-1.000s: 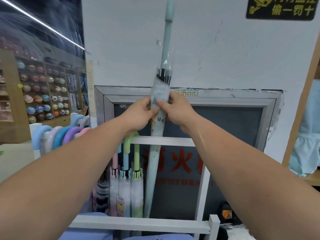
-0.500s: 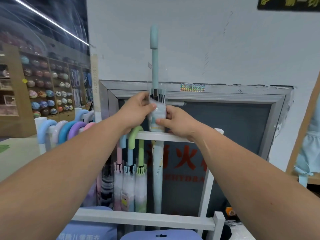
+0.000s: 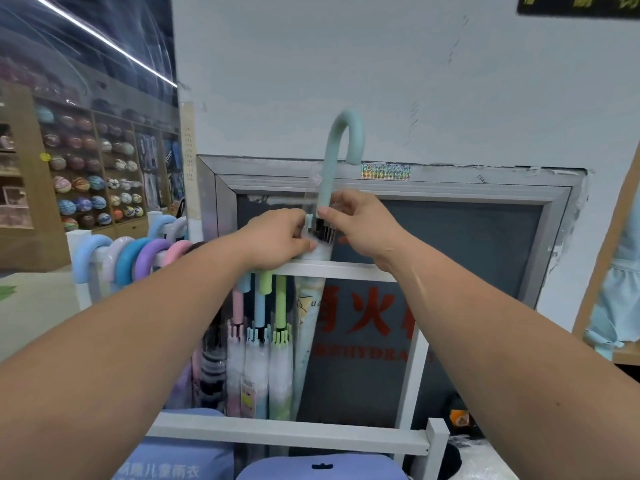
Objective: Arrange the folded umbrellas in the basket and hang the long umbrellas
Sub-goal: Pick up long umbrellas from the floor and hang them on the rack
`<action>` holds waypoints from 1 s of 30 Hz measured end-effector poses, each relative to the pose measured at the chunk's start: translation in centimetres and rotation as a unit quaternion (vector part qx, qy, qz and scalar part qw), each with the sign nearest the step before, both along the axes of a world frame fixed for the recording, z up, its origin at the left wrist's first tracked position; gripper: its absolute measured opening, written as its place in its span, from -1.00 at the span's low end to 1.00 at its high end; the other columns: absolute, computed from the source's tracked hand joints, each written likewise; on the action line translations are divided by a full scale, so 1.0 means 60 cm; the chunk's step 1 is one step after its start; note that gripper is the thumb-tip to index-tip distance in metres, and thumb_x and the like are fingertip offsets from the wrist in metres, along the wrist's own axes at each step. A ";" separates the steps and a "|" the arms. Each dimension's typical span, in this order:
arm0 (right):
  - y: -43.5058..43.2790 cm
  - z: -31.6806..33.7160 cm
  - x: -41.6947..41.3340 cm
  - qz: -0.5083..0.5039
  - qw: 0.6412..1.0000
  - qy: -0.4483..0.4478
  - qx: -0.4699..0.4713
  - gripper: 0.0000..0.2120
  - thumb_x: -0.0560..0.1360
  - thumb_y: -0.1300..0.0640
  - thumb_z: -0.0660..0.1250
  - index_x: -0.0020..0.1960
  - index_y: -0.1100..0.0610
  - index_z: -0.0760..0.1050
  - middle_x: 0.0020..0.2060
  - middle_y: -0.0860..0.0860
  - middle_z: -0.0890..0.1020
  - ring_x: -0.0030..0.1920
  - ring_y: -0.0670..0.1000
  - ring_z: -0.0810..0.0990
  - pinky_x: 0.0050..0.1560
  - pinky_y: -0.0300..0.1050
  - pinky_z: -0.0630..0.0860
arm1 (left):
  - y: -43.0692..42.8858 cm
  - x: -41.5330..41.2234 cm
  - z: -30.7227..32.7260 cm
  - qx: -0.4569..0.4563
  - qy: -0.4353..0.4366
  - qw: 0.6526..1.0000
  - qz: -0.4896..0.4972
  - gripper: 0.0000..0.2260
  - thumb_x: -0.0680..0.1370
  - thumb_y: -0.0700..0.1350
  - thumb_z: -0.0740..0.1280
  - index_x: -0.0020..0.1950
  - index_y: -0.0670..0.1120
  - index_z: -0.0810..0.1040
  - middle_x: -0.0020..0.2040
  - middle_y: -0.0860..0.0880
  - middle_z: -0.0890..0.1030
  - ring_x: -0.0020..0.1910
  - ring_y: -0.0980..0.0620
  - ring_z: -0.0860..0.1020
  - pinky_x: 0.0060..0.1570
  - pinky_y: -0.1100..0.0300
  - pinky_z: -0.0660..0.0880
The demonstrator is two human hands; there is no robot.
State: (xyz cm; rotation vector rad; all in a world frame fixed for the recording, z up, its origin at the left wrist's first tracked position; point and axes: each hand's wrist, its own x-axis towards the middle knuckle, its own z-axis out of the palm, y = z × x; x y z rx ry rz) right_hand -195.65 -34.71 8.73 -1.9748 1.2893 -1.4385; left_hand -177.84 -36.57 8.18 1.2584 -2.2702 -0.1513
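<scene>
Gripping one mint long umbrella (image 3: pixel 309 327) upright, behind the upper rail (image 3: pixel 349 270) of a white rack. Left hand (image 3: pixel 277 239) wrapped round the top of the sleeved canopy, just above that rail. Right hand (image 3: pixel 362 226) pinching the shaft at the rib tips, thumb and fingers closed on it. Crook handle (image 3: pixel 347 133) raised well clear of the rail, curling over to the right, hooked on nothing.

Judging progress: partly done. Three long umbrellas (image 3: pixel 259 306) in pink, blue and green hanging from the same rail, just left of the held one, canopies close together. A further row of pastel crooks (image 3: pixel 131 258) hooked over the side rail at the left. Left to do, it seems: lowering this crook onto the rail. No telling about the folded umbrellas or the basket; only blue and lilac packs (image 3: pixel 311 467) at the bottom edge, too cropped to name.

As for room: bare rail to the right of the held umbrella, out to the rack's upright post (image 3: pixel 412 358). Plenty of free length there, then, and a crowded stretch to the left. Close behind, the grey metal frame (image 3: pixel 450 199) of a wall cabinet and the pale wall (image 3: pixel 381 81), so probably little depth for swinging the crook backward. Lower front rail (image 3: pixel 287 433) crossing before the tip; worth keeping the canopy behind it.
</scene>
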 end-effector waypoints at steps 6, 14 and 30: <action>-0.008 -0.022 0.009 -0.037 0.994 0.106 0.002 -0.87 0.56 0.04 0.39 0.02 0.09 0.62 -0.12 0.02 0.68 -0.12 0.06 0.60 0.00 0.05 0.57 | 0.010 0.012 0.002 0.029 -0.021 0.999 -0.002 -0.74 0.59 0.04 0.38 0.20 -0.07 0.56 0.02 -0.01 0.64 0.01 -0.01 0.60 -0.01 0.09 0.50; 0.004 -0.033 0.010 -0.062 0.974 0.212 0.058 -0.80 0.53 -0.03 0.40 -0.19 0.05 0.53 -0.23 -0.01 0.61 -0.20 0.01 0.54 -0.17 -0.07 0.45 | 0.035 0.029 0.036 0.078 0.325 0.938 -0.098 -0.54 0.62 -0.14 0.20 0.51 0.17 0.35 0.29 0.08 0.61 0.15 0.05 0.65 0.23 0.06 0.51; 0.010 -0.025 -0.003 -0.029 0.982 0.174 0.072 -0.84 0.47 0.09 0.44 0.04 0.06 0.62 -0.05 -0.01 0.69 -0.03 -0.02 0.64 0.05 -0.06 0.55 | 0.038 0.004 0.064 0.103 0.333 0.921 -0.171 -0.56 0.32 0.02 0.57 0.17 0.03 0.60 -0.01 -0.02 0.74 0.08 0.01 0.68 0.36 -0.06 0.48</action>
